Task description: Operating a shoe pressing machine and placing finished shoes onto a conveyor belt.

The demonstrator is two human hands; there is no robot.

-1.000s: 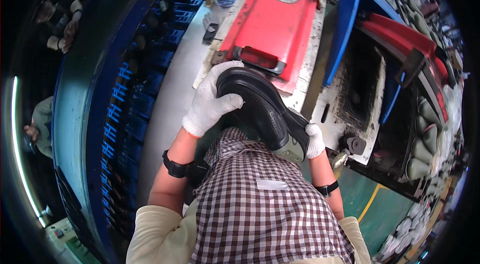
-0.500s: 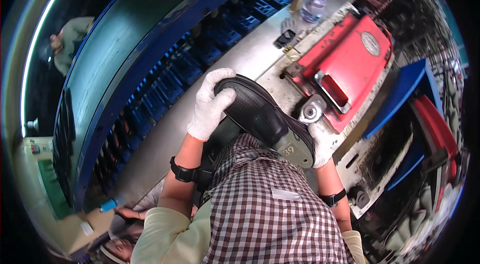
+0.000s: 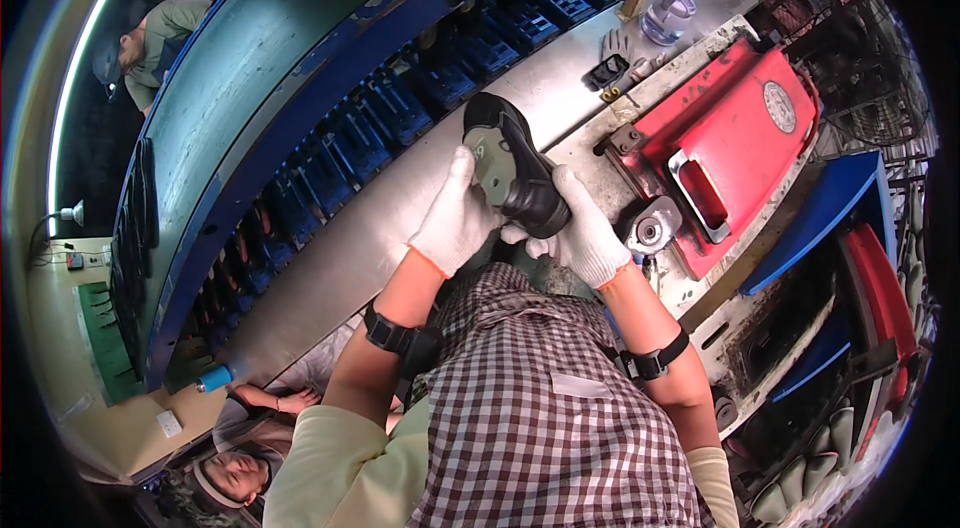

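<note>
A black shoe point(image 3: 538, 200) is held up in front of my checked apron, one end tilted away from me. The olive-grey top of a shoe last point(image 3: 490, 166) shows in its opening. My left hand point(image 3: 455, 218), in a white knitted glove, grips the near left side of the shoe, thumb up against the last. My right hand point(image 3: 590, 238), gloved alike, is wrapped round the near right side, its thumb along the black upper. Most fingers of both hands are hidden under the shoe.
On my right stands a red machine cover point(image 3: 745, 143) with a round metal part point(image 3: 655, 226) beside it. A metal ledge point(image 3: 370, 238) runs along the blue rack point(image 3: 400, 108). A clear jug point(image 3: 672, 16) and glove point(image 3: 612, 46) lie beyond. Two other people are at the left.
The shoe has been turned round, so the last's top now lies at the far left. My right hand has moved up from the near end; my left has come down to the near side.
</note>
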